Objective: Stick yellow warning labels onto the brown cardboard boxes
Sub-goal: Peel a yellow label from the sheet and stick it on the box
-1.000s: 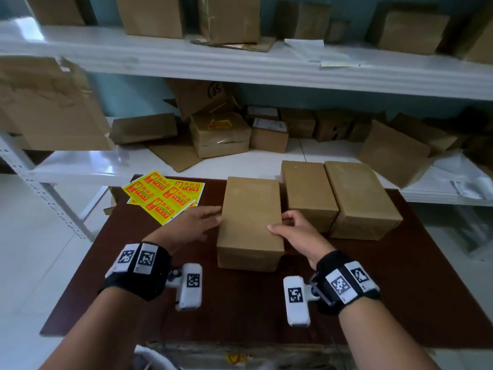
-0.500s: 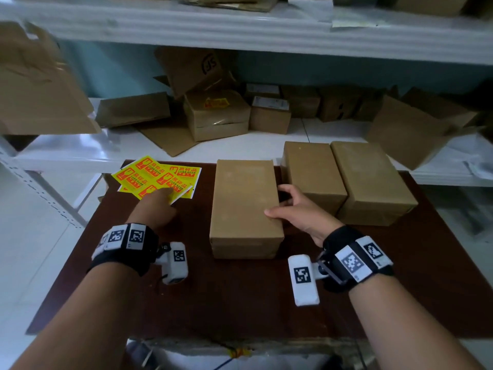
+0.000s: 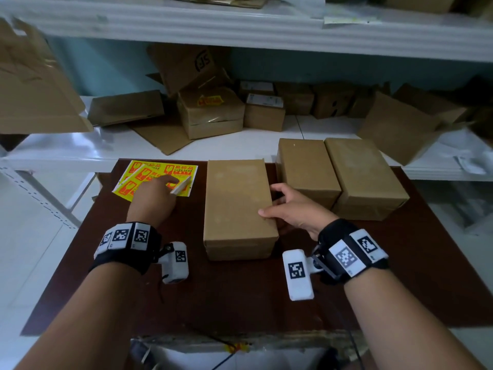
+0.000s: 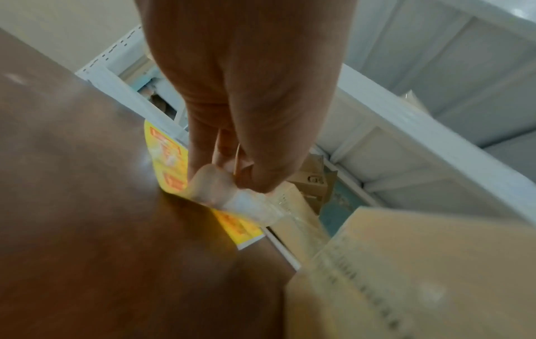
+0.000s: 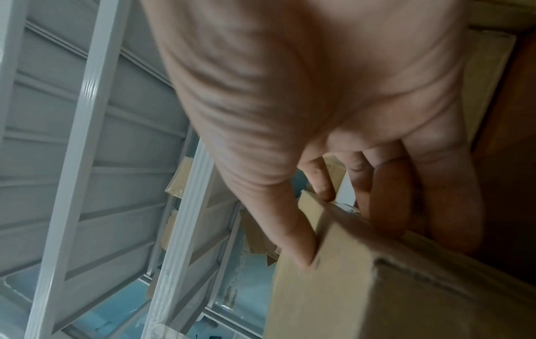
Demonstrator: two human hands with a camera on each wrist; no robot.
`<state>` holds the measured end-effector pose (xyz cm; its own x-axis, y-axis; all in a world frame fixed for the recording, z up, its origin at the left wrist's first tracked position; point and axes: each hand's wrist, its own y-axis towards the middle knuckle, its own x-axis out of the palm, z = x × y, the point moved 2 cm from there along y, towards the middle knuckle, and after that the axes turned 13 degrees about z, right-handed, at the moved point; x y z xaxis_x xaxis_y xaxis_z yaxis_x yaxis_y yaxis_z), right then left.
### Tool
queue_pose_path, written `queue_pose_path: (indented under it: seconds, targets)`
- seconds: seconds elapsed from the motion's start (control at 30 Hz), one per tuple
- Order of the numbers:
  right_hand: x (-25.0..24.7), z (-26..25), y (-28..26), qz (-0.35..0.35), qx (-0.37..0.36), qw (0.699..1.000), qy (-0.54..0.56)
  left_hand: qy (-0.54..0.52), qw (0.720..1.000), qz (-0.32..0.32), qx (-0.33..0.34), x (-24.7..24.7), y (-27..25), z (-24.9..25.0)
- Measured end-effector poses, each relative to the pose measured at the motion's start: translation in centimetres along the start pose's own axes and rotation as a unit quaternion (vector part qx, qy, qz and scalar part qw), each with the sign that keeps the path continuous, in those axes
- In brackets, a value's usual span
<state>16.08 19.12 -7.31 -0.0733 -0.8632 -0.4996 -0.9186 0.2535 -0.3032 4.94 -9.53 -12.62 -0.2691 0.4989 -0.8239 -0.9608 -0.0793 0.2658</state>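
Yellow warning label sheets [image 3: 160,169] lie fanned at the table's far left corner. My left hand [image 3: 170,184] is on them and pinches a curled-up pale corner of the top label sheet [image 4: 171,165] between thumb and fingers [image 4: 229,179]. A plain brown cardboard box [image 3: 234,204] lies lengthwise in the middle of the table. My right hand [image 3: 270,200] grips its right side, thumb on the top edge and fingers curled down the side wall [image 5: 314,227]. No label shows on this box's top.
Two more plain brown boxes [image 3: 306,166] [image 3: 362,177] stand side by side to the right. The dark brown table [image 3: 240,295] ends near me. Behind it a white shelf [image 3: 240,145] carries several cardboard boxes, one with a yellow label [image 3: 210,101].
My left hand left the middle box's left side and moved to the label sheets, where it now lifts a corner. My right hand stays on the box's right side.
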Motion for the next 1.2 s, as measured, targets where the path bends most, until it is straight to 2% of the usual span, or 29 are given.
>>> queue_pose_path:
  seconds: [0.13,0.23,0.33,0.43,0.53,0.6,0.7,0.73,0.8,0.87,0.9,0.97,1.03,1.1,1.2]
  targets:
    - [-0.1,-0.2,-0.4,-0.023,0.009,0.999,-0.029,-0.137,0.987,0.067,-0.050,-2.9,0.6,3.1]
    - [-0.5,-0.6,-0.6,-0.022,0.003,0.998,-0.054,-0.249,0.965,0.062,-0.046,-5.1,0.0,6.5]
    - [-0.9,-1.4,-0.3,0.058,-0.077,0.995,-0.022,-0.316,0.949,0.007,0.000,-4.9,-1.7,10.1]
    - [0.1,-2.2,-0.1,0.029,-0.081,0.986,0.143,-0.386,0.917,-0.097,0.029,-2.8,-4.0,13.0]
    - [0.7,-2.2,0.4,0.056,-0.094,0.972,0.210,-0.358,0.910,-0.159,0.136,-1.2,-6.2,14.7]
    - [0.6,-1.8,0.8,0.081,-0.099,0.966,0.223,-0.342,0.911,-0.163,0.164,-0.8,-6.5,14.8]
    - [-0.1,-1.2,1.2,0.095,-0.069,0.965,0.236,-0.357,0.911,-0.183,0.100,-1.5,-5.5,13.7]
    - [-0.4,-1.0,1.3,0.100,-0.064,0.966,0.229,-0.368,0.911,-0.168,0.080,-1.9,-4.9,13.2]
    - [-1.1,-0.6,1.6,0.110,-0.058,0.968,0.218,-0.369,0.924,-0.090,0.044,-3.2,-3.6,11.9]
    - [-1.5,-0.4,1.8,0.106,-0.056,0.969,0.216,-0.319,0.948,0.001,-0.002,-4.1,-2.1,10.0]
    - [-1.5,-0.4,1.8,0.106,-0.053,0.968,0.219,-0.291,0.956,0.014,-0.030,-4.2,-1.6,9.1]
    - [-1.6,-0.5,1.8,0.104,-0.046,0.968,0.225,-0.284,0.953,-0.027,-0.098,-4.0,-1.0,7.6]
    - [-1.6,-0.7,1.7,0.098,-0.035,0.967,0.232,-0.327,0.931,-0.075,-0.147,-3.7,-1.0,6.8]
    - [-1.7,-0.8,1.7,0.093,-0.030,0.966,0.240,-0.365,0.914,-0.094,-0.151,-3.9,-1.2,6.8]
    - [-1.6,-1.1,1.5,0.096,-0.027,0.964,0.247,-0.373,0.913,-0.104,-0.130,-4.5,-1.1,6.8]
